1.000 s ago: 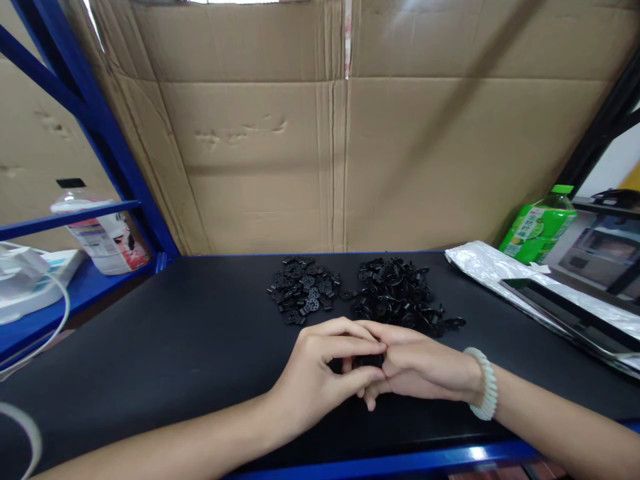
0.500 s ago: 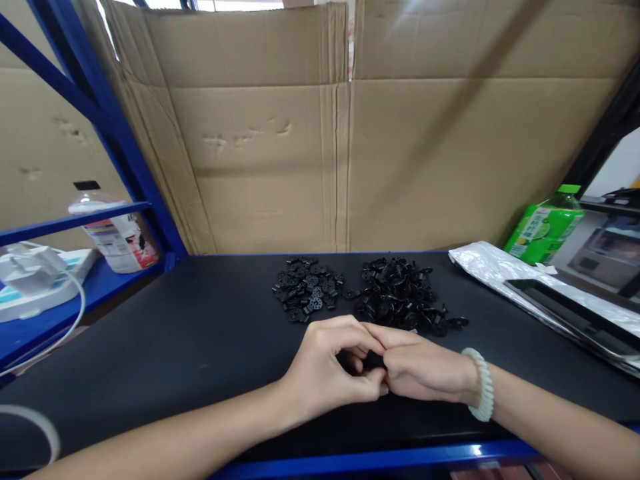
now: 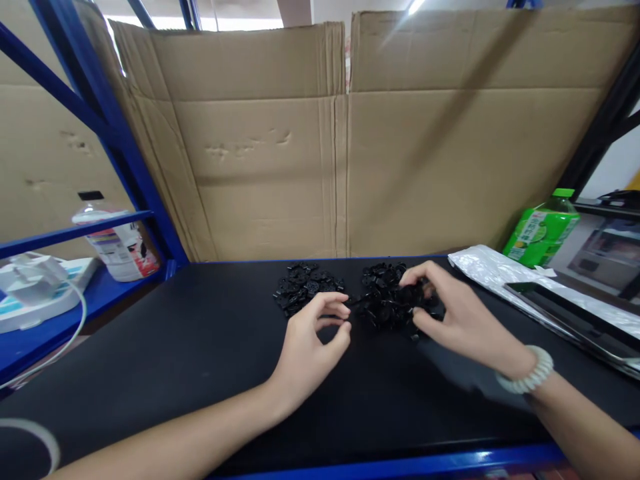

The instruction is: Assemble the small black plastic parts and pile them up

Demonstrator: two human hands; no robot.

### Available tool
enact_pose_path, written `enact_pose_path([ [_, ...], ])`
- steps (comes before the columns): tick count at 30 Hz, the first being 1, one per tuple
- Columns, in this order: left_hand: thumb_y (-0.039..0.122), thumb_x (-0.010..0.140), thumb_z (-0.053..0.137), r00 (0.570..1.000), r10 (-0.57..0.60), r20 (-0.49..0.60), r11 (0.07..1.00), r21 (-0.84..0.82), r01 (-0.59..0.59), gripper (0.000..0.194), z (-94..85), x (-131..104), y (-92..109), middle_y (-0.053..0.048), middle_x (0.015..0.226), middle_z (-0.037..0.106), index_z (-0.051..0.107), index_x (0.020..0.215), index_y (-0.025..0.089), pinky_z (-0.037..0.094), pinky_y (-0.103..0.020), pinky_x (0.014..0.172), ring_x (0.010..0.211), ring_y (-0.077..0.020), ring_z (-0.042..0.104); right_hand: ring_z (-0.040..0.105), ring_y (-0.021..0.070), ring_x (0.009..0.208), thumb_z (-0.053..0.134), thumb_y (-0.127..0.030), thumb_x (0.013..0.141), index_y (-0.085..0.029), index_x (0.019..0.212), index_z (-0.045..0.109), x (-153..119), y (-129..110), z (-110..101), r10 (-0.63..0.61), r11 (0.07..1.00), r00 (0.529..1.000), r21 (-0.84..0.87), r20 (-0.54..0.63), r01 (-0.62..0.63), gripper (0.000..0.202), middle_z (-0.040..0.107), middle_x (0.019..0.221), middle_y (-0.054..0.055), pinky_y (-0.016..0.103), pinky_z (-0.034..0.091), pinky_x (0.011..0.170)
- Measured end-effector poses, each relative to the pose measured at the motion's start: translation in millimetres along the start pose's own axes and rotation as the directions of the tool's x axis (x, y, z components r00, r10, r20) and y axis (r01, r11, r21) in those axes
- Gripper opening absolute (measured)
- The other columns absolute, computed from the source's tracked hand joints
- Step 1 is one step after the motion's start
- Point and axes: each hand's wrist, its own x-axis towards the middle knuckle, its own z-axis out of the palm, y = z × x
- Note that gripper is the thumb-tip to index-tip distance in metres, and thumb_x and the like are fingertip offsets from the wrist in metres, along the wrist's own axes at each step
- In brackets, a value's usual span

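Note:
Two heaps of small black plastic parts lie on the black tabletop (image 3: pixel 200 333). The left heap (image 3: pixel 303 283) consists of flat pieces with round, perforated ends. Glossier parts with round discs and stems make up the right heap (image 3: pixel 383 300). My left hand (image 3: pixel 307 347) hovers just in front of the left heap, its thumb and fingers apart with nothing visible between them. At the right side of the right heap is my right hand (image 3: pixel 457 323), thumb and fingers spread around some of the parts. Its far fingertips are partly hidden among them.
A tall cardboard sheet (image 3: pixel 260 173) stands behind the table. On the right lie a silvery bag (image 3: pixel 480 260) and a black-framed flat object (image 3: pixel 565 310), near a green bottle (image 3: pixel 543 230). Left, a blue shelf holds a labelled bottle (image 3: pixel 120 243) and a power strip with plugs (image 3: pixel 37 287).
My hands were together in front of the heaps and have separated. The right hand moved right and away from me to the right heap; the left opened slightly. The view tilted up a little.

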Motion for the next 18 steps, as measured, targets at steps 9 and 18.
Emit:
enact_pose_path([
  [9, 0.009, 0.077, 0.058, 0.987, 0.098, 0.128, 0.721, 0.675, -0.159, 0.034, -21.1, 17, -19, -0.012, 0.108, 0.060, 0.061, 0.110, 0.012, 0.046, -0.049, 0.091, 0.102, -0.0290, 0.052, 0.042, 0.0239, 0.121, 0.052, -0.009, 0.080, -0.023, 0.122, 0.045, -1, 0, 7, -0.169, 0.973, 0.986, -0.157, -0.001, 0.167, 0.045, 0.048, 0.123, 0.008, 0.042, 0.036, 0.104],
  [18, 0.028, 0.087, 0.057, 0.945, 0.024, 0.326, 0.509, 0.810, -0.292, 0.022, -13.3, 6, -8, -0.013, 0.103, 0.060, 0.066, 0.099, 0.013, 0.046, -0.045, 0.082, 0.098, -0.0304, 0.053, 0.050, 0.0198, 0.108, 0.045, -0.005, 0.085, -0.021, 0.102, 0.058, -9, -13, 26, -0.253, 0.968, 0.968, -0.005, 0.013, 0.253, 0.026, 0.054, 0.110, 0.007, 0.037, 0.042, 0.095],
])
